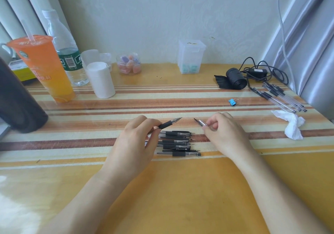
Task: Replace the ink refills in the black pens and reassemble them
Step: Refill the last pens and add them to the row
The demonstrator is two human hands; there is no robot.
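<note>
A pale embossed wall (153, 17) rises behind the tabletop (162, 188), whose glossy yellow-orange covering carries brown and cream stripes across its far half. Pale curtains (21, 2) hang at the left, silvery satin curtains (310, 26) at the right. Soft daylight fills the corner.

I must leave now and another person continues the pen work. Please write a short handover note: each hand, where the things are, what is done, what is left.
Left hand: fingers hold a black pen by its rubber grip, tip pointing right, above the table.
Right hand: fingers pinch a thin ink refill, tip pointing left toward the pen; the two are apart.
Pile of black pens lies between the hands. Loose refills lie at the far right, near a crumpled tissue.
Done: cannot tell how many pens have new refills.
Left: finish this pen, then check the pile.
</note>
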